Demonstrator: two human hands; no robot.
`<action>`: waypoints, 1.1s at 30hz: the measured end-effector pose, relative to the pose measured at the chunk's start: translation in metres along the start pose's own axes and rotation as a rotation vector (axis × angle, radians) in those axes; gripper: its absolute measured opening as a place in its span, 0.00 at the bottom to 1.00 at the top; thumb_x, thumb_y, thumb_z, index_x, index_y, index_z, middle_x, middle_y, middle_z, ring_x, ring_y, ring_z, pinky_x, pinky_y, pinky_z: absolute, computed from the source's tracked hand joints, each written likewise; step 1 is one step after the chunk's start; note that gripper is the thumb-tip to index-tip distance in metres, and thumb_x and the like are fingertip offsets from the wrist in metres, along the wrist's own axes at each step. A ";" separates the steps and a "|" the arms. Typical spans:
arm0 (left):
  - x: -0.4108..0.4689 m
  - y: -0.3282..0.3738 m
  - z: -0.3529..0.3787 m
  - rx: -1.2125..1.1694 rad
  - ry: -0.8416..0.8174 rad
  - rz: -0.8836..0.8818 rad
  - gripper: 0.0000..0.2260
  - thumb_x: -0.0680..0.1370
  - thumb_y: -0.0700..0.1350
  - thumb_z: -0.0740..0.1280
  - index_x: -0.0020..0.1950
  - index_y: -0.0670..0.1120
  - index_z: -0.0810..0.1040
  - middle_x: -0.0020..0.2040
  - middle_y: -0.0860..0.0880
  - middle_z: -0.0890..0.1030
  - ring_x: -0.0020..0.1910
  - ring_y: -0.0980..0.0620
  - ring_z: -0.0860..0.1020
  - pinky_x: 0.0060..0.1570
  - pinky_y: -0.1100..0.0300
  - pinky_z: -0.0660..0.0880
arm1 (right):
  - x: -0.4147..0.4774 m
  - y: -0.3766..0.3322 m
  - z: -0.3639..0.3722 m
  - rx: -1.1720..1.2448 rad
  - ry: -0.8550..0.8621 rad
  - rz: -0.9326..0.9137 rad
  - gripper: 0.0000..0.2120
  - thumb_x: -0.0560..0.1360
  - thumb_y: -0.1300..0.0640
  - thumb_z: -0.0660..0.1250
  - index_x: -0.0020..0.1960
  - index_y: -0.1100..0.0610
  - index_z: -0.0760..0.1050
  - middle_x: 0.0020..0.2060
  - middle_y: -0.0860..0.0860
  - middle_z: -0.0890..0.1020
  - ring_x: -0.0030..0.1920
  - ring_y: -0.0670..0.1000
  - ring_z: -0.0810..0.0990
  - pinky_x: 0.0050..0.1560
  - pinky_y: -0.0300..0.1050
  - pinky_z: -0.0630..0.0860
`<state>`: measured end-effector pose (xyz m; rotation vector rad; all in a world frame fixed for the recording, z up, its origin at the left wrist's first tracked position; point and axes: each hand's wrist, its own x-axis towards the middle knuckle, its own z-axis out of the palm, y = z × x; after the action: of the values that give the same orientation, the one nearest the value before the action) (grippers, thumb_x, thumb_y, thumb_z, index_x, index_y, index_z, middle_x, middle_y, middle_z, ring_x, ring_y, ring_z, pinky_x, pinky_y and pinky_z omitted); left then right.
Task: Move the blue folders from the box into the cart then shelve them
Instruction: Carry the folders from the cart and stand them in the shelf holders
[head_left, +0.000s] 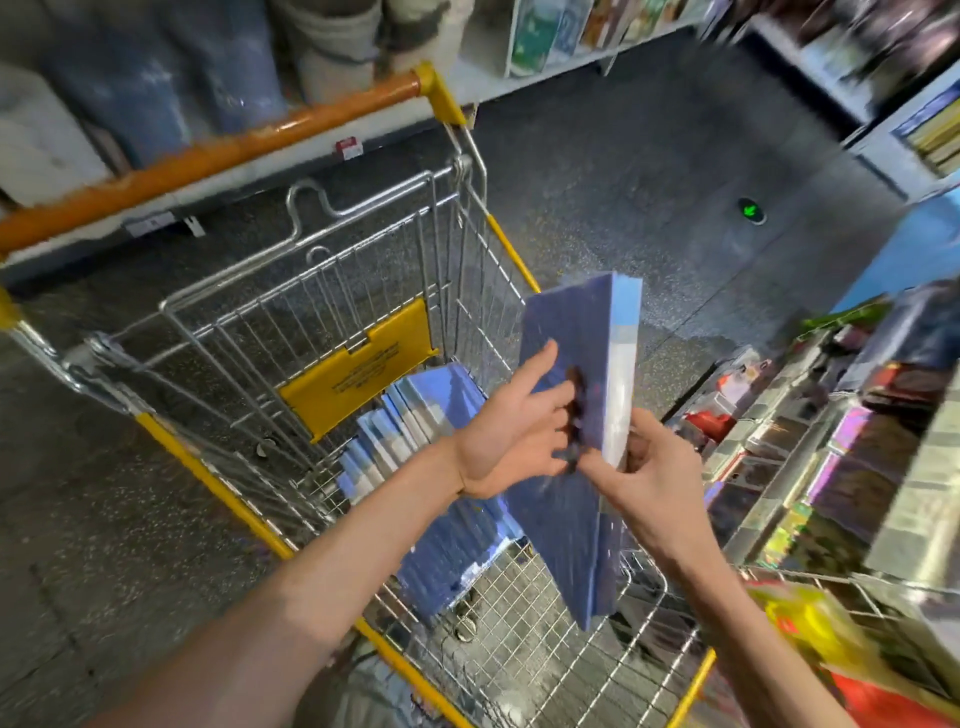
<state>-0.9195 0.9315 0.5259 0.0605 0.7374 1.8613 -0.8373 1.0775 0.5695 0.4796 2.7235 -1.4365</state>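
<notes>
I hold a small stack of blue folders (574, 364) upright over the right side of the wire cart (332, 291). My left hand (511, 423) lies against the stack's flat blue face, fingers curled at its middle. My right hand (652, 470) grips the pale spine edge from the right. More blue folders (415, 415) stand in a leaning row inside the cart's basket, and another blue folder (452, 551) lies flat below them. The image is motion-blurred.
The cart has an orange handle (208, 156) and a yellow child-seat flap (358, 366). Shelves of packaged goods (810, 457) fill the right side. A low shelf with buckets and books (540, 36) runs along the far side. Dark speckled floor (649, 171) lies beyond the cart.
</notes>
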 end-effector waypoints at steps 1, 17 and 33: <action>0.002 0.004 0.005 0.045 0.013 -0.029 0.36 0.74 0.74 0.60 0.72 0.50 0.68 0.61 0.43 0.68 0.59 0.41 0.68 0.62 0.46 0.64 | -0.003 0.000 -0.010 -0.022 0.059 0.000 0.19 0.62 0.47 0.70 0.51 0.52 0.81 0.38 0.50 0.86 0.40 0.57 0.84 0.42 0.58 0.81; 0.007 -0.018 0.144 0.492 0.652 0.421 0.22 0.73 0.58 0.74 0.60 0.45 0.82 0.52 0.50 0.86 0.48 0.54 0.85 0.43 0.59 0.81 | -0.116 -0.030 -0.206 0.578 0.121 -0.167 0.16 0.66 0.64 0.63 0.52 0.64 0.81 0.37 0.50 0.84 0.32 0.47 0.80 0.32 0.36 0.76; 0.020 0.019 0.376 0.639 0.354 0.888 0.16 0.66 0.63 0.78 0.42 0.52 0.87 0.45 0.54 0.86 0.44 0.57 0.81 0.49 0.57 0.78 | -0.231 -0.094 -0.384 0.547 0.407 -0.200 0.17 0.76 0.57 0.71 0.64 0.56 0.77 0.51 0.49 0.86 0.48 0.50 0.86 0.41 0.42 0.81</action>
<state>-0.8030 1.1168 0.8325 0.5540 1.7408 2.3965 -0.5982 1.2792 0.9029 0.5785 2.6840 -2.3960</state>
